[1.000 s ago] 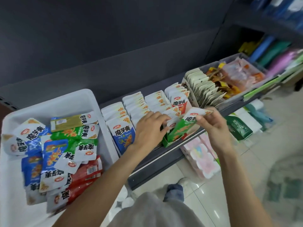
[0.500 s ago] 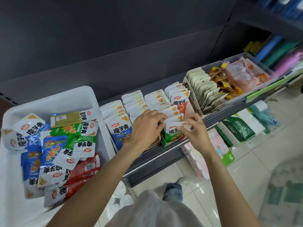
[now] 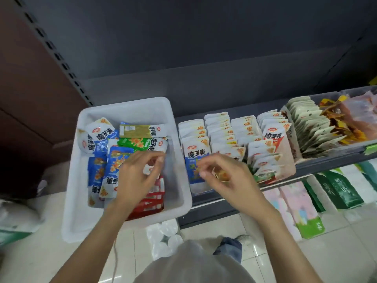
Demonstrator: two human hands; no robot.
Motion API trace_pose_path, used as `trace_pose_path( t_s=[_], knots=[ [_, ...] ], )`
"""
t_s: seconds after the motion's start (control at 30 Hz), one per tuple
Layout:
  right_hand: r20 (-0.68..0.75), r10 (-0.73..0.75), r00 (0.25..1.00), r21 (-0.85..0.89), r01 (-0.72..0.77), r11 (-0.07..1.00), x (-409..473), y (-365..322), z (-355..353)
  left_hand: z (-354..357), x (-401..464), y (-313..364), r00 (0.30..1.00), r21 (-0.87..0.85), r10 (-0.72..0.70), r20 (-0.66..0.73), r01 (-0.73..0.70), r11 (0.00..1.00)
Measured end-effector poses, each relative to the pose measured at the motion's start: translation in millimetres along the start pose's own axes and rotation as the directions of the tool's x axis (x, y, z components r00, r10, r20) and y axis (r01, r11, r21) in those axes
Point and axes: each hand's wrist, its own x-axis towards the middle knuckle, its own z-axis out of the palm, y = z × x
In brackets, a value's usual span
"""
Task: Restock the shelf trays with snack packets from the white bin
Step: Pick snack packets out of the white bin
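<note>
The white bin [image 3: 126,107] stands on the left end of the shelf and holds blue packets [image 3: 116,160], green packets [image 3: 140,144] and red packets [image 3: 151,203]. My left hand [image 3: 138,174] hovers over the bin's middle with its fingers loosely bent and nothing visible in them. Right of the bin, the shelf trays [image 3: 222,129] hold upright rows of packets, with a blue-fronted packet [image 3: 195,158] at the front left and a green packet [image 3: 265,176] further right. My right hand [image 3: 224,176] hangs loosely curled over the front of the trays, above an orange packet, holding nothing.
Clear bins of pale sachets [image 3: 306,127] and orange snacks [image 3: 357,113] fill the shelf's right end. Below the shelf edge [image 3: 326,164] lie pink tissue packs [image 3: 295,205] and green bags [image 3: 342,190]. White rolls [image 3: 163,235] sit on the floor.
My right hand has let go of the green packet, which now stands in its tray. Both hands have moved left, the left one from the trays to over the bin.
</note>
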Motion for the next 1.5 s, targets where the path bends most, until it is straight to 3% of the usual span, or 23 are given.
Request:
trace_pose_path(
  t_s=[0.1,0.23,0.33,0.43,0.5,0.8,0.9,1.0,1.1,1.17,1.27,1.33,1.37,1.43,1.5],
  knots=[
    [0.286,-0.025,0.958,-0.162,0.074,0.984,35.2,-7.7,52.2,-26.9,-19.1,-49.8,0.976,0.211,-0.184,0.121,0.155,0.965],
    [0.450,0.026,0.893,-0.450,0.201,0.870,83.9,5.5,123.8,-33.3,-29.6,-90.2,0.865,0.389,-0.364,0.345,0.221,0.894],
    [0.559,0.050,0.828,-0.661,0.408,0.629,113.4,20.6,156.5,-25.8,-27.9,-100.3,0.793,0.492,-0.387,0.470,0.129,0.861],
    [0.647,0.038,0.762,-0.705,0.579,0.410,131.3,32.2,165.9,-20.1,-24.7,-101.4,0.768,0.595,-0.388,0.510,0.011,0.804],
    [0.673,0.045,0.738,-0.702,0.619,0.353,134.8,38.2,166.1,-18.8,-23.9,-100.8,0.772,0.622,-0.385,0.506,-0.017,0.783],
    [0.689,0.074,0.721,-0.686,0.616,0.386,125.6,43.7,171.2,-21.4,-16.0,-96.1,0.727,0.626,-0.392,0.564,-0.066,0.777],
    [0.639,0.078,0.765,-0.721,0.560,0.408,119.2,38.9,172.2,-22.2,-13.5,-93.9,0.718,0.639,-0.397,0.572,-0.087,0.765],
    [0.572,0.100,0.814,-0.786,0.509,0.351,112.6,33.6,176.1,-20.3,-16.8,-94.9,0.737,0.641,-0.385,0.556,-0.086,0.762],
    [0.551,0.057,0.832,-0.821,0.529,0.213,112.7,34.7,181.1,-20.1,-19.6,-99.6,0.750,0.614,-0.372,0.547,-0.058,0.787],
    [0.507,0.027,0.861,-0.830,0.479,0.286,117.0,27.7,173.4,-19.9,-20.7,-103.1,0.760,0.564,-0.378,0.528,0.018,0.826],
    [0.160,-0.124,0.979,-0.735,0.202,0.647,123.2,7.9,136.1,-26.4,-20.9,-97.8,0.843,0.217,-0.406,0.353,0.349,0.912],
    [-0.086,-0.069,0.994,-0.425,0.026,0.905,120.4,-3.2,104.0,-37.1,-15.5,-83.2,0.855,-0.151,-0.448,0.260,0.494,0.856],
    [-0.136,0.017,0.991,-0.210,-0.045,0.977,116.5,-8.8,90.3,-42.3,-12.0,-74.8,0.852,-0.312,-0.456,0.258,0.520,0.795],
    [-0.149,0.164,0.975,0.130,-0.145,0.981,107.1,-15.8,70.7,-51.1,-3.4,-55.9,0.851,-0.477,-0.415,0.321,0.524,0.706],
    [-0.136,0.238,0.962,0.318,-0.186,0.930,97.0,-19.6,59.2,-55.4,5.9,-35.5,0.867,-0.517,-0.327,0.377,0.490,0.702]
  ],
)
